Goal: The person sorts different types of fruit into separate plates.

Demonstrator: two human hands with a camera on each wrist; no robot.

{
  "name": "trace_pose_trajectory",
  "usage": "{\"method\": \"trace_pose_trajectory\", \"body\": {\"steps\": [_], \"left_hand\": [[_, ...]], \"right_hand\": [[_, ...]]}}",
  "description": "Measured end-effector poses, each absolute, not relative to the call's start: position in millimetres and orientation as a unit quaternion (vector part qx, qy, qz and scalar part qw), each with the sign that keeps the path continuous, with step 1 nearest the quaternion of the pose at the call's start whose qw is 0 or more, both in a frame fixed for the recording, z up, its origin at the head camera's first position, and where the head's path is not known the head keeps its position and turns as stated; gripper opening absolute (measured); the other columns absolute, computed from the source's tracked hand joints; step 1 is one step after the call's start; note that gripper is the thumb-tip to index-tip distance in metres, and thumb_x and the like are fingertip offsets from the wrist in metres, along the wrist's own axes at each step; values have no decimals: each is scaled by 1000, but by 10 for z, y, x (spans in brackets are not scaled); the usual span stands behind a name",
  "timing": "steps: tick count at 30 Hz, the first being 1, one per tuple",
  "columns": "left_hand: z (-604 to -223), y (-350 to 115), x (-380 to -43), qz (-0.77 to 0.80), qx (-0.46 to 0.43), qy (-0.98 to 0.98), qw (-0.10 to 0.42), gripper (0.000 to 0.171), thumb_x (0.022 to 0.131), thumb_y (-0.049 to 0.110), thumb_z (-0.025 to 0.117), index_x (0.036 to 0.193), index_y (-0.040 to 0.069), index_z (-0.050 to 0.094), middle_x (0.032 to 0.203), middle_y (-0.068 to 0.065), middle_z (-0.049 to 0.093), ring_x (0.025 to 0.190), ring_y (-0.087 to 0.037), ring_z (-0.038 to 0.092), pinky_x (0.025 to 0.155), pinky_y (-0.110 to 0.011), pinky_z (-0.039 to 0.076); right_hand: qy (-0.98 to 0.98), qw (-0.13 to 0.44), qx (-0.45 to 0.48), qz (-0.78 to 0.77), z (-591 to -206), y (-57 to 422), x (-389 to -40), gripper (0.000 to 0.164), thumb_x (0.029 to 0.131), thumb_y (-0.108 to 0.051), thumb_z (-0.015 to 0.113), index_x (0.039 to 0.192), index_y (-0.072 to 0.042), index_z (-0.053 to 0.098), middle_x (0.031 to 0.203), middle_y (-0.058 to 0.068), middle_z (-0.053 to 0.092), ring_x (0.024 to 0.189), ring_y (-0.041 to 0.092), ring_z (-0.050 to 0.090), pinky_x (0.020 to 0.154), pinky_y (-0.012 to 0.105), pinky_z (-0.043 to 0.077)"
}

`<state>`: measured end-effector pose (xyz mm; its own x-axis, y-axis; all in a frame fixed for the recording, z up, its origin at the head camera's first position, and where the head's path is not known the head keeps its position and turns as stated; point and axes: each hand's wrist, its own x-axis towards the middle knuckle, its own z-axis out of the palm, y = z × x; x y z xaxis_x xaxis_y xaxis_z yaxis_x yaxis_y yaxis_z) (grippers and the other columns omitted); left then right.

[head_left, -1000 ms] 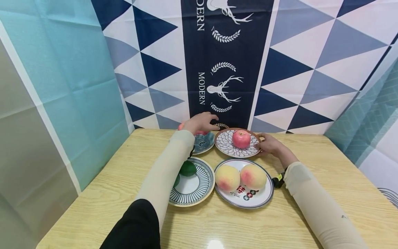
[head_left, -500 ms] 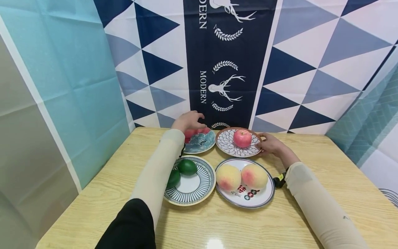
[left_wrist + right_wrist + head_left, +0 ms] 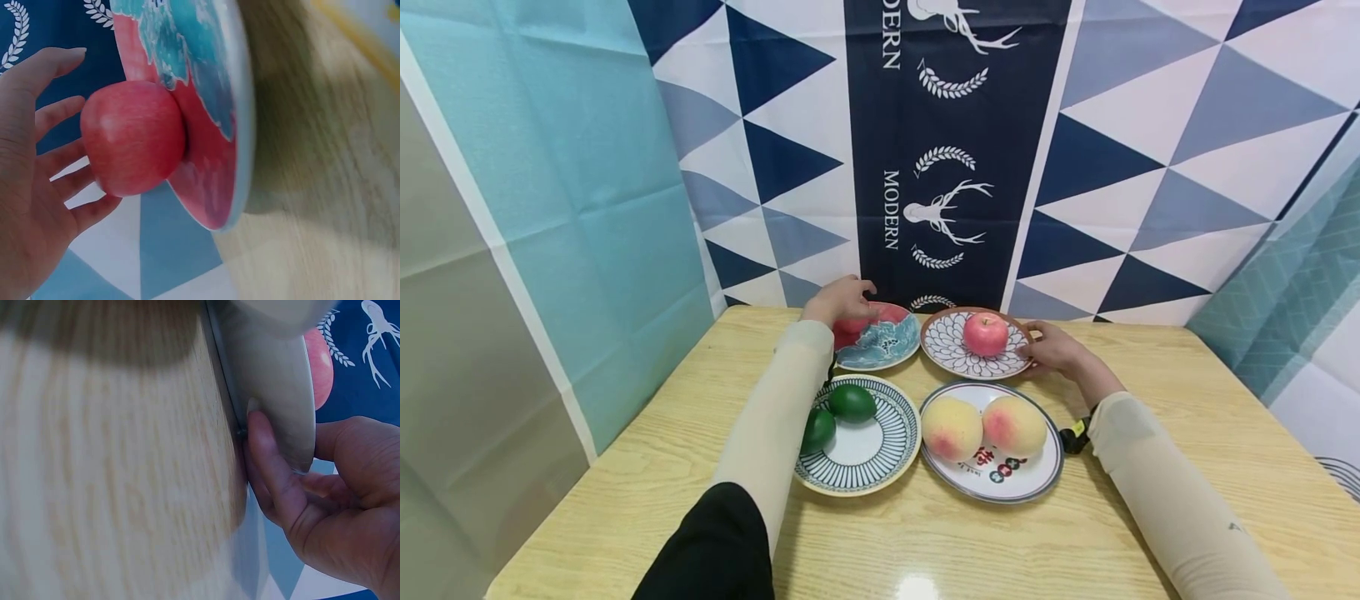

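Observation:
My left hand (image 3: 838, 302) is at the left side of a blue-and-red plate (image 3: 880, 346) at the back of the table. In the left wrist view a red apple (image 3: 134, 137) rests on that plate. My fingers lie spread behind the apple, and the thumb stands apart from it. Whether any fingertip touches it is hard to tell. My right hand (image 3: 1052, 346) pinches the right rim of a brown-rimmed petal-patterned plate (image 3: 947, 352), which carries another red apple (image 3: 987, 333). In the right wrist view one digit presses the pale underside of this plate (image 3: 281, 394).
Closer to me, a striped plate (image 3: 887, 454) bears two dark green oval fruits (image 3: 852, 403). Beside it stands a white oval plate (image 3: 1026, 482) with two peaches (image 3: 951, 428). A patterned cloth (image 3: 805, 167) hangs directly behind the wooden table (image 3: 850, 550).
My left hand has moved left across the blue-and-red plate and dropped slightly to the apple's side. The right hand keeps its hold on the petal-patterned plate.

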<state>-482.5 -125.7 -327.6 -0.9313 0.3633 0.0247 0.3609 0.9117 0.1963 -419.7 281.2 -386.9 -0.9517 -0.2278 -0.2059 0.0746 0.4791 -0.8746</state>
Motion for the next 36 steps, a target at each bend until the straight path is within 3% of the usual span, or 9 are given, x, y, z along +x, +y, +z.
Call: {"method": "trace_pose_trajectory", "body": {"steps": [7, 17, 36], "left_hand": [[-3344, -1279, -4818, 101, 186, 977, 6, 61, 89, 37, 76, 146, 18, 62, 140, -13, 54, 118, -30, 53, 106, -49, 51], [-3401, -1296, -4801, 78, 189, 979, 3, 52, 88, 25, 74, 139, 18, 67, 133, -13, 56, 113, -31, 54, 99, -47, 52], [-3437, -1290, -4859, 84, 138, 986, 43, 59, 85, 23, 82, 140, 25, 63, 138, -10, 53, 116, -31, 54, 97, -47, 56]], "right_hand": [[841, 148, -47, -519, -3893, 2823, -4189, 69, 106, 2, 51, 160, 13, 9, 127, 35, 46, 78, 16, 70, 76, 39, 65], [847, 152, -34, -507, -3885, 2803, -4206, 68, 107, 1, 52, 161, 11, 11, 130, 35, 46, 82, 18, 69, 77, 39, 65], [853, 150, -30, -499, -3888, 2801, -4246, 69, 107, 0, 51, 162, 10, 10, 130, 35, 44, 82, 18, 68, 78, 39, 65]]}}
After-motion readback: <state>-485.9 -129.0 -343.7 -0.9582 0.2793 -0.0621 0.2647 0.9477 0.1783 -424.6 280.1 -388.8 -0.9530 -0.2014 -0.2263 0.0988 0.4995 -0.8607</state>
